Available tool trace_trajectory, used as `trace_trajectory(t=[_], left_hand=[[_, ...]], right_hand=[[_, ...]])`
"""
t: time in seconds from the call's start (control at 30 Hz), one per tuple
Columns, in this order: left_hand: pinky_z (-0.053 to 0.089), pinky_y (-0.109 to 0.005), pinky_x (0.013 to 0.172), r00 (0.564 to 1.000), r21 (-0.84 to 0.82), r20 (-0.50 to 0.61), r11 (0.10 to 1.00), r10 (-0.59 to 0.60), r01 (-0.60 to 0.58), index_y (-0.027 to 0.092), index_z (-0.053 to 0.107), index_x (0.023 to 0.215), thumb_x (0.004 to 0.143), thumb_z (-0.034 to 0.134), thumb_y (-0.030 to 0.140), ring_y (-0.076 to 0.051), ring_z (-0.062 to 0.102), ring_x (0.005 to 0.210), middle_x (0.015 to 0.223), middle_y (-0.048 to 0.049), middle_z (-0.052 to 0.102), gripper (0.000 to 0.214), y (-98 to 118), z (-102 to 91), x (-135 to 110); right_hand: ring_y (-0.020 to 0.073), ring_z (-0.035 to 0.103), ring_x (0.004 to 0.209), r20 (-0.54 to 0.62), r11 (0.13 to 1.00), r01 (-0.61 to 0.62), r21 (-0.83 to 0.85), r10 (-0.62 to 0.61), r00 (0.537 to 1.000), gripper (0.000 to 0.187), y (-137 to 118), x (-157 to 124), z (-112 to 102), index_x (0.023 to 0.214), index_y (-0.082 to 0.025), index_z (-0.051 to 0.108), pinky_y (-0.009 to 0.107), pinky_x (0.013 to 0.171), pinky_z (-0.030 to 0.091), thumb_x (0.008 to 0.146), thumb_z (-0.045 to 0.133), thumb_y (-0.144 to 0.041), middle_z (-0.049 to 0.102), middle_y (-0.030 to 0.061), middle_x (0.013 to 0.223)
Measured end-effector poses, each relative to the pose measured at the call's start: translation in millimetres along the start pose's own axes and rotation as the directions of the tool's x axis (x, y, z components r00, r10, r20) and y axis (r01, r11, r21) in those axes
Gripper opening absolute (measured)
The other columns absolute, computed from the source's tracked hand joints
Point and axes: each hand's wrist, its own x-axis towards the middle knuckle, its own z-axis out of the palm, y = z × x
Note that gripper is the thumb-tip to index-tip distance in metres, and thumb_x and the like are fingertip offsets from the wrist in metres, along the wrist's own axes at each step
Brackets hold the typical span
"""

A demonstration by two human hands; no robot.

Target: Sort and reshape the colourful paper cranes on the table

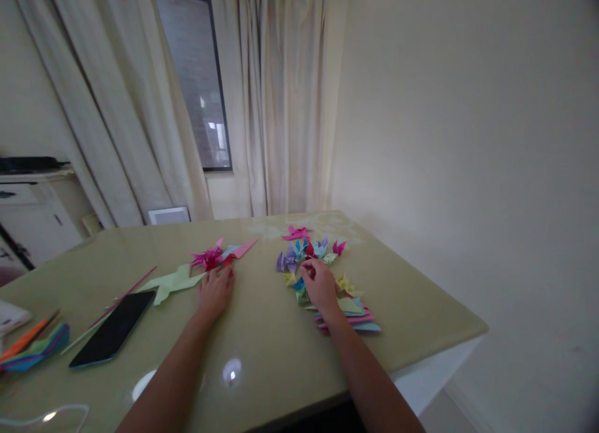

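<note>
My left hand [216, 291] lies on the table with its fingers stretched forward, the tips touching a small red folded paper [230, 260]. Beyond them are a magenta folded-paper flower [207, 258] and a pink pointed strip [245, 249]. A pale green cross-shaped paper [172, 282] reaches to that hand's left side. My right hand [321, 286] hovers among small origami pieces, thumb and forefinger closed together; whether anything is between them is hidden. Around it sit purple folded pieces [287, 259], light blue ones [320, 248] and a yellow one [345, 284].
A stack of coloured papers [367, 321] lies below my right wrist. A black phone [113, 329] and a thin pink stick [135, 287] lie to the left, near more coloured paper [42, 349]. A magenta folded piece [296, 233] sits at the back. The table's right edge borders the wall side.
</note>
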Motion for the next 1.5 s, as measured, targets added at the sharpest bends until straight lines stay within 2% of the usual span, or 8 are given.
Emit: trace_trajectory(t=[0.3,0.5,0.67,1.0,1.13,1.23,1.33,1.5], left_hand=[[0.051,-0.043,0.099,0.989,-0.209,0.027,0.968,0.146,-0.137,0.020,0.062,0.104,0.097,0.042,0.025,-0.027,0.066,0.106,0.113,-0.0135,0.070,0.022,9,-10.9,0],[0.055,-0.037,0.085,0.947,-0.499,0.007,0.822,0.322,-0.275,0.025,0.046,0.096,0.102,0.038,0.032,-0.021,0.066,0.091,0.097,-0.0056,0.066,0.012,48,-2.1,-11],[0.052,-0.037,0.092,0.888,-0.768,-0.002,0.568,0.460,-0.296,0.024,0.047,0.099,0.104,0.045,0.037,-0.019,0.063,0.097,0.099,-0.0037,0.064,0.014,83,-5.0,-29],[0.051,-0.040,0.100,0.845,-0.862,0.104,0.472,0.525,-0.187,0.025,0.050,0.121,0.103,0.051,0.049,-0.022,0.064,0.108,0.111,-0.0074,0.066,0.030,81,-4.1,-31],[0.053,-0.047,0.100,0.942,-0.733,0.145,0.673,0.302,-0.103,0.027,0.040,0.151,0.099,0.054,0.046,-0.028,0.063,0.119,0.143,-0.0159,0.058,0.058,58,-10.0,-17],[0.043,-0.062,0.108,0.999,-0.309,-0.031,0.951,-0.039,0.028,0.023,0.052,0.147,0.099,0.047,0.033,-0.038,0.052,0.133,0.152,-0.0189,0.050,0.050,29,-19.9,-8],[0.036,-0.070,0.110,0.973,0.020,-0.102,0.977,-0.209,0.212,0.022,0.060,0.141,0.097,0.047,0.031,-0.046,0.039,0.143,0.161,-0.0200,0.041,0.046,3,-25.5,-7],[0.033,-0.067,0.112,0.970,0.129,0.015,0.962,-0.245,0.241,0.022,0.060,0.140,0.099,0.041,0.030,-0.042,0.044,0.142,0.154,-0.0177,0.052,0.046,-5,-24.2,-6]], right_hand=[[0.0200,0.067,0.086,0.090,0.988,0.134,0.071,-0.140,0.986,0.014,-20,-15,12,0.099,-0.021,0.073,0.030,0.082,0.052,0.094,0.060,-0.016,0.071,0.0063,0.100],[0.0179,0.067,0.080,0.155,0.982,0.161,0.097,-0.175,0.972,0.017,-24,-19,15,0.105,-0.020,0.074,0.030,0.080,0.053,0.095,0.062,-0.014,0.070,0.0058,0.102],[0.0173,0.068,0.082,0.186,0.976,0.163,0.147,-0.189,0.964,0.028,-26,-20,14,0.124,-0.023,0.071,0.031,0.083,0.054,0.098,0.063,-0.017,0.071,0.0070,0.113],[0.0215,0.071,0.093,0.250,0.966,0.212,0.148,-0.244,0.937,0.022,-24,-23,20,0.109,-0.024,0.075,0.033,0.086,0.055,0.096,0.062,-0.012,0.073,0.0061,0.103],[0.0204,0.068,0.087,0.194,0.974,0.196,0.111,-0.215,0.957,0.021,-22,-22,20,0.099,-0.022,0.073,0.030,0.080,0.054,0.091,0.059,-0.008,0.071,0.0057,0.098],[0.0187,0.067,0.082,0.206,0.981,0.173,0.092,-0.189,0.960,0.021,-20,-22,21,0.093,-0.021,0.071,0.028,0.076,0.052,0.087,0.059,-0.005,0.069,0.0044,0.094],[0.0195,0.067,0.083,0.236,0.984,0.170,0.056,-0.178,0.955,0.022,-20,-24,22,0.091,-0.021,0.070,0.027,0.075,0.051,0.086,0.058,-0.004,0.068,0.0044,0.093],[0.0206,0.066,0.086,0.253,0.986,0.164,0.007,-0.160,0.954,0.022,-19,-26,24,0.087,-0.022,0.068,0.029,0.080,0.051,0.083,0.058,-0.003,0.068,0.0044,0.092]])
